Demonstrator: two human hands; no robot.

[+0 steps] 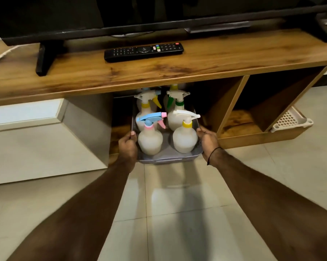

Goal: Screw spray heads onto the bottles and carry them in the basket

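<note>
A grey basket [168,159] holds several white spray bottles, each with a spray head on. Nearest are one with a blue and pink head [150,141] and one with a white head and yellow collar [185,139]. Behind them stand one with a yellow trigger [145,110] and one with a green trigger [176,113]. My left hand [128,146] grips the basket's left rim and my right hand [208,141] grips its right rim. The basket's far half lies inside the open compartment under the wooden TV stand [159,72].
A black remote [144,50] and a TV [140,16] on black feet sit on the stand top. A white latticed basket [290,120] leans in the right compartment. A white cabinet [46,138] flanks the left side. Pale floor tiles [177,213] lie below.
</note>
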